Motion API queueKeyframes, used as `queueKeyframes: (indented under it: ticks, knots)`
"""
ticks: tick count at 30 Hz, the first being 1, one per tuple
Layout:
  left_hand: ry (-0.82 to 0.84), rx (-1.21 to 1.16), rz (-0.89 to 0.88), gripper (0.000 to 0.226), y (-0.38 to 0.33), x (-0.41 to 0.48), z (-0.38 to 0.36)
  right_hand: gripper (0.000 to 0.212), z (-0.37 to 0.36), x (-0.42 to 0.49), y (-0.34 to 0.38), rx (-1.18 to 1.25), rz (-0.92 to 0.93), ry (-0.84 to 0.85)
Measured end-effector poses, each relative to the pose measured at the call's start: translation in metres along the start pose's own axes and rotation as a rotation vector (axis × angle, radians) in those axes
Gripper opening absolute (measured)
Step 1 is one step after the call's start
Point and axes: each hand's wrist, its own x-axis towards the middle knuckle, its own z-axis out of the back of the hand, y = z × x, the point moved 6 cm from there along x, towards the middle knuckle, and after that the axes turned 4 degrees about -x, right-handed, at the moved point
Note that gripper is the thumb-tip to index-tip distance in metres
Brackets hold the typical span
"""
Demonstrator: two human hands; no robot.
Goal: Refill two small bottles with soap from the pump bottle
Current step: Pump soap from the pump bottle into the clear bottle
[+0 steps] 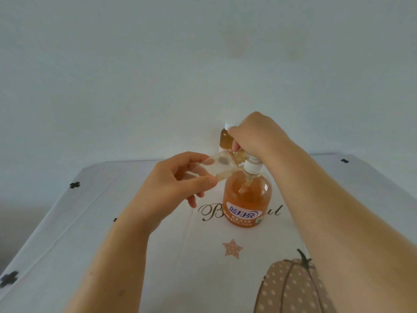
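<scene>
The counter (112, 222), under a pale printed cloth (291, 288), is carrying the pump bottle (247, 199), which is standing upright near the middle so that it can take a downward push without being held at the body. The right hand (255, 134) is sitting on top of it, fingers curled over the pump head and apparently pressing it down; the head itself is mostly hidden under the palm. The left hand (171, 184) is pinching the small bottle (220, 164) between thumb and fingertips, holding it tilted on its side in the air, with its open mouth touching or just beside the spout, probably so the soap goes straight in. This clear bottle is looking nearly empty, so I judge the filling to be only starting. The second small bottle (225, 138) is standing upright behind the right hand at the far edge, capped in white and full of amber soap, well apart from the left hand.
</scene>
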Motion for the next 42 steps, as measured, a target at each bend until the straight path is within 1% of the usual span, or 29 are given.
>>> queueKeyframes:
  ticks: [2,6,8,14,21,31,35,38,42]
  knots:
    - [0.0,-0.015,-0.007,0.028,-0.002,-0.001,-0.001,0.029,0.004,-0.003,0.002,0.004,0.003,-0.019]
    - [-0.003,-0.043,-0.034,0.03,-0.008,-0.004,0.0,0.031,0.02,-0.012,0.007,-0.001,0.053,-0.142]
    - [-0.006,-0.046,-0.043,0.03,-0.009,-0.005,-0.001,0.033,0.023,-0.014,0.008,-0.009,0.059,-0.171]
    - [-0.015,-0.047,-0.038,0.03,-0.009,-0.005,-0.001,0.03,0.02,-0.013,0.006,0.043,0.023,-0.117]
    - [0.014,-0.055,-0.006,0.03,-0.003,-0.001,-0.001,0.028,0.012,-0.003,0.005,-0.011,-0.014,-0.027]
    - [0.069,-0.061,0.056,0.034,0.008,0.002,-0.001,0.029,0.001,0.0,-0.004,0.015,-0.01,-0.016]
    - [0.063,-0.064,0.045,0.044,0.006,0.001,-0.001,0.029,0.001,-0.002,-0.003,0.015,-0.007,-0.012]
    - [0.047,-0.058,0.023,0.046,0.002,0.001,0.0,0.028,0.004,-0.003,0.0,0.005,-0.008,-0.016]
    - [0.01,-0.069,-0.026,0.047,-0.005,-0.002,0.0,0.026,0.016,-0.007,0.005,-0.017,0.009,-0.085]
